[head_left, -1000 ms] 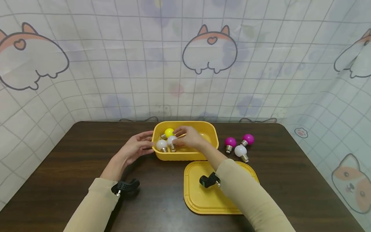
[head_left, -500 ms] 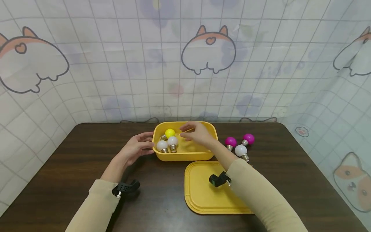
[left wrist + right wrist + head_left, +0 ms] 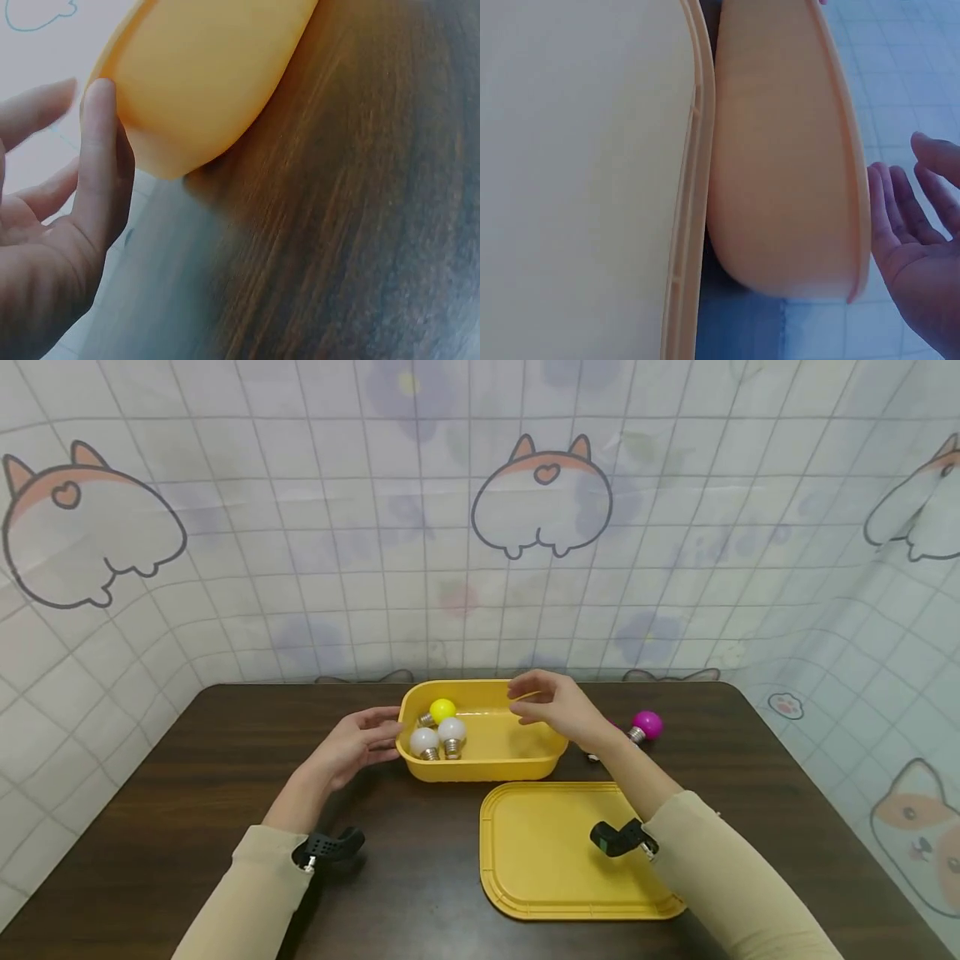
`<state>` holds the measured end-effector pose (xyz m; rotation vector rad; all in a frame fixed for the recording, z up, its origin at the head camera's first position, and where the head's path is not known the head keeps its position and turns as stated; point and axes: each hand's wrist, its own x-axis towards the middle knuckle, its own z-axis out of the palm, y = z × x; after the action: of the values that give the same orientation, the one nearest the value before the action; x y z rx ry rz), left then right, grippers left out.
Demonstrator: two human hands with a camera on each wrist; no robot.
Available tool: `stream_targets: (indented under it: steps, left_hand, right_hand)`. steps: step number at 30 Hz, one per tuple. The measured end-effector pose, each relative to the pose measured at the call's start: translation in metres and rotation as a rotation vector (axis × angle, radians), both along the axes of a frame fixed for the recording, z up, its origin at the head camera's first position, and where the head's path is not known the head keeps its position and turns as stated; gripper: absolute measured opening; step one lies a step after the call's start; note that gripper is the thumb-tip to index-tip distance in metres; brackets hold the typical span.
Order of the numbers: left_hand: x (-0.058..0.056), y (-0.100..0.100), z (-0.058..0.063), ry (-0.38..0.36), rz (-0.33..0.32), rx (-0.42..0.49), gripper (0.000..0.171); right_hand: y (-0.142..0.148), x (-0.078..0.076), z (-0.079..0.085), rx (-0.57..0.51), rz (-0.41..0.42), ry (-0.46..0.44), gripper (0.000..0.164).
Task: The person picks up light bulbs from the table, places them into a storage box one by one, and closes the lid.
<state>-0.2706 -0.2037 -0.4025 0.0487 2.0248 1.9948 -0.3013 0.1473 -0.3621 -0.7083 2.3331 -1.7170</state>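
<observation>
A yellow plastic box (image 3: pixel 480 771) stands at the back of the table. Bunched in its left end lie a yellow light bulb (image 3: pixel 442 711) and two white light bulbs (image 3: pixel 452 731). My left hand (image 3: pixel 356 743) rests against the box's left end, fingers loosely extended; in the left wrist view a digit (image 3: pixel 99 120) touches the outer wall. Over the box's right end is my right hand (image 3: pixel 561 706), fingers slightly bent, holding nothing. The right wrist view shows that hand (image 3: pixel 922 255) beside the rim, palm bare.
A yellow lid (image 3: pixel 555 860) lies flat in front of the box. Right of the box is a magenta bulb (image 3: pixel 647 725); a second bulb there is mostly hidden behind my right forearm. A patterned cloth (image 3: pixel 540 602) hangs behind the dark wooden table (image 3: pixel 420 868).
The right hand let go of a white bulb in the box and moved right, over the box's right end. The left hand stays against the box. My right arm now covers some loose bulbs.
</observation>
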Motion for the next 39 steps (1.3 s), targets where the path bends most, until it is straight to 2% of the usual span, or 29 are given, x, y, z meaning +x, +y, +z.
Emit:
stream_targets:
  steps: [5, 14, 23, 29, 39]
  left_hand:
    - [0.0, -0.003, -0.004, 0.021, 0.008, -0.02, 0.06]
    - [-0.001, -0.003, -0.004, 0.023, -0.005, 0.02, 0.063]
    - [-0.004, 0.0, 0.002, 0.006, -0.008, 0.004, 0.061]
    - [-0.005, 0.0, 0.002, 0.001, -0.013, 0.014, 0.063]
    - [-0.007, 0.0, 0.001, 0.0, -0.015, 0.026, 0.061]
  right_hand:
    - [0.018, 0.005, 0.007, 0.024, 0.008, 0.002, 0.035]
    - [0.048, 0.007, 0.014, 0.077, -0.003, 0.007, 0.04]
    - [0.071, 0.018, 0.009, 0.076, -0.049, -0.03, 0.043]
    - [0.084, 0.019, 0.003, 0.092, -0.1, -0.019, 0.039]
    - [0.107, 0.023, -0.006, 0.127, -0.156, -0.017, 0.043]
